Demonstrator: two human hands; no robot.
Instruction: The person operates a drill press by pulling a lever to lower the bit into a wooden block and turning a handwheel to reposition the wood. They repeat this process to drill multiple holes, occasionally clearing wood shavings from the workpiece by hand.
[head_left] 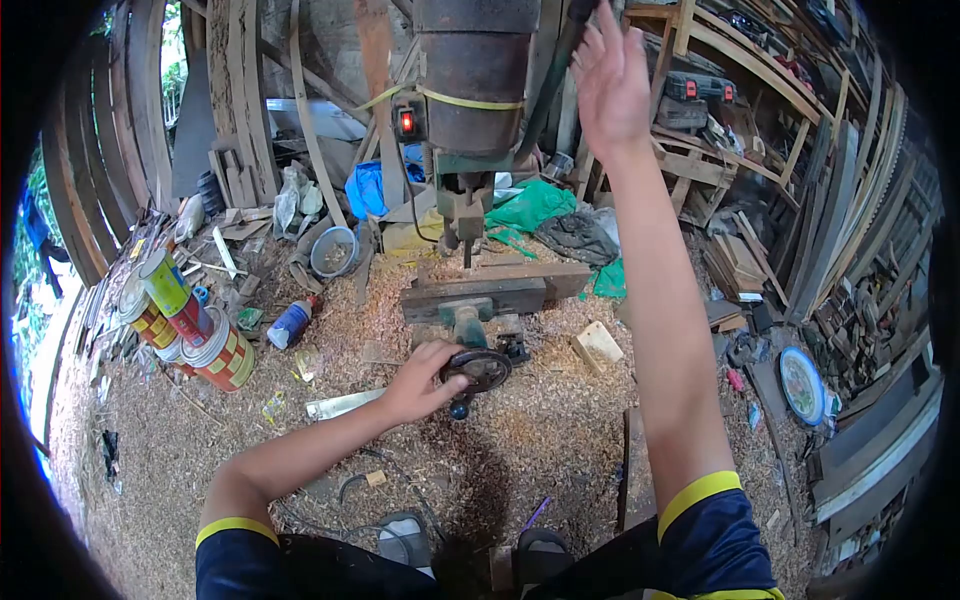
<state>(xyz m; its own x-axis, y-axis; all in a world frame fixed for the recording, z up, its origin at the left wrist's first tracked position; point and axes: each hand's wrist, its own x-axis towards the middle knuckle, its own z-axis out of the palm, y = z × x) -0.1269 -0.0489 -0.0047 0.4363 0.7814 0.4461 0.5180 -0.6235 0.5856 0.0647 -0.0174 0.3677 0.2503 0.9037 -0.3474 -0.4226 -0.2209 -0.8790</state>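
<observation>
My left hand (425, 383) is closed on the rim of a dark handwheel (487, 371), its thumb lying along the near side. Just beyond it, a wooden piece (475, 298) sits on the worktable of a drilling machine (475, 90). The bit (467, 254) points down right at the wood's back edge. Up high on the right, my right hand (612, 85) is raised with its fingers stretched out, beside the dark end of a lever (560, 75). A switch (407, 121) on the machine glows red.
Wood shavings cover the ground. Paint cans (218, 350) are stacked at left near a blue bottle (290, 322) and a bucket (335, 252). A wood block (598, 347) lies right of the handwheel. Planks line the right side, near a round tray (802, 385). A cable (350, 488) runs by my feet.
</observation>
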